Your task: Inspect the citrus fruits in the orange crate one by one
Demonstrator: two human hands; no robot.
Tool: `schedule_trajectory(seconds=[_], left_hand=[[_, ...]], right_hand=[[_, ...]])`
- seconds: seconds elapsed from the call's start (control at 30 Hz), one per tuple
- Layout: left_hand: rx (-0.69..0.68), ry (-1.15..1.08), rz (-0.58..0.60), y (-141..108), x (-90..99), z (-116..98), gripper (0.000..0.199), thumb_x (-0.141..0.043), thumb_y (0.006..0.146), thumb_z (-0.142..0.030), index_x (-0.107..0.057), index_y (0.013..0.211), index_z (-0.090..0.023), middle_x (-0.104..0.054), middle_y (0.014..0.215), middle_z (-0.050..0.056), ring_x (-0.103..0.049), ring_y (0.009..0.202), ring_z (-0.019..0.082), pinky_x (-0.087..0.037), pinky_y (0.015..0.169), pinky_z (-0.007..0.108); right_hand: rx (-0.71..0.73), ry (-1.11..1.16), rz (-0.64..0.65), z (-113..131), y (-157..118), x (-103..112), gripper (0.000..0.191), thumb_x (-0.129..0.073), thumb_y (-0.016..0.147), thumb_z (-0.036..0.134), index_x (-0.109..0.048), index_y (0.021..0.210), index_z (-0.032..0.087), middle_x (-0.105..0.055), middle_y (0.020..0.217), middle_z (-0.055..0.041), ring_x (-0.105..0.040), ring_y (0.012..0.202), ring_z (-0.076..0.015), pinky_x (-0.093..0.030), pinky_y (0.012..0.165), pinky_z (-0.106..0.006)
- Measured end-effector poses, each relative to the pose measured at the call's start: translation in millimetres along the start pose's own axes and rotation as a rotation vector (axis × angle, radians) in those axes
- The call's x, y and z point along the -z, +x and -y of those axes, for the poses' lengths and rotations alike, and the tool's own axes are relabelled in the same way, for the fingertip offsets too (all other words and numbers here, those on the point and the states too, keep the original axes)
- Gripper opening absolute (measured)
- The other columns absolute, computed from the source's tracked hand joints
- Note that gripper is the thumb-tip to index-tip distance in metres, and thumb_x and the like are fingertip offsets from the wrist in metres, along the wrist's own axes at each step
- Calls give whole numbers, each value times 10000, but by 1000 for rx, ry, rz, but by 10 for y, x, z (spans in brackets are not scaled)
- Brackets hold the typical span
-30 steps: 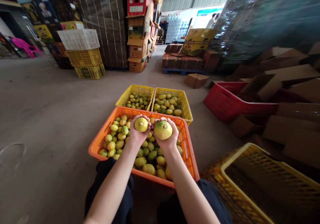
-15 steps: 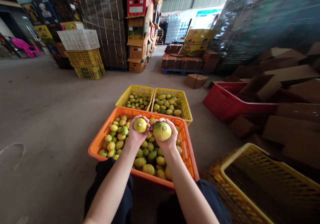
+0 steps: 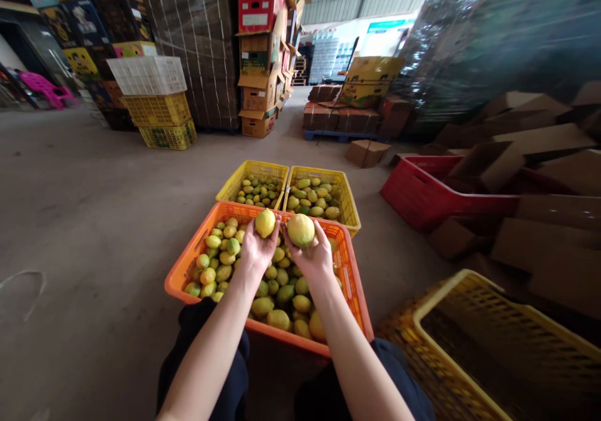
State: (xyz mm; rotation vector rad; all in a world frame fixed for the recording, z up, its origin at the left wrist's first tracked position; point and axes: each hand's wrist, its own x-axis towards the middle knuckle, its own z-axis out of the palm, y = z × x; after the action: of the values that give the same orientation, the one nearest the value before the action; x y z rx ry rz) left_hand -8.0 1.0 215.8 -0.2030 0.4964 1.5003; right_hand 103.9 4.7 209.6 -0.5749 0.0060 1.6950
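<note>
My left hand [image 3: 256,249] is closed around a yellow lemon [image 3: 265,223], its fingers cupped beneath and beside the fruit. A larger, pale yellow-green lemon [image 3: 300,230] rests in the grip of my right hand [image 3: 315,255]. Both fruits are held up side by side over the far half of an orange plastic crate [image 3: 188,252]. Loose yellow and green lemons [image 3: 278,319] fill that crate below my hands, and my forearms hide part of them.
Beyond the orange crate, a left yellow crate [image 3: 228,186] and a right yellow crate [image 3: 351,203] hold more fruit. A large yellow crate [image 3: 498,333] stands at near right. Behind it, a red crate [image 3: 417,199] sits among cardboard boxes [image 3: 554,246]. Stacked cartons [image 3: 256,96] rise at the back.
Both lemons have been turned in my hands, so their ends no longer face me. My hands have risen slightly, and the two fruits remain held.
</note>
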Motion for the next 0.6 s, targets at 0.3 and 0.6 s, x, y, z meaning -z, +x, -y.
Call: schedule_trajectory(seconds=[0.3,0.6], left_hand=[[-1,82,79,-84,-32,-11,194,-527,922,-222,-640,1024,-102,-704,779,68,-704,743,153,-588,608,184],[79,193,69,-49,18,-20,413,-372,972,-369,-647,1084,-81,-645,695,78,-555,488,108,-485,396,169]], right_hand=[[91,-81,25,-15,-7,6,117,-670,756,130,-622,851,178,-722,756,-5,-692,690,-144,-612,647,-263],[71,-215,-33,28,-33,-41,151,-611,824,329,-607,785,183,-681,601,-1,-630,495,-152,-529,428,-239]])
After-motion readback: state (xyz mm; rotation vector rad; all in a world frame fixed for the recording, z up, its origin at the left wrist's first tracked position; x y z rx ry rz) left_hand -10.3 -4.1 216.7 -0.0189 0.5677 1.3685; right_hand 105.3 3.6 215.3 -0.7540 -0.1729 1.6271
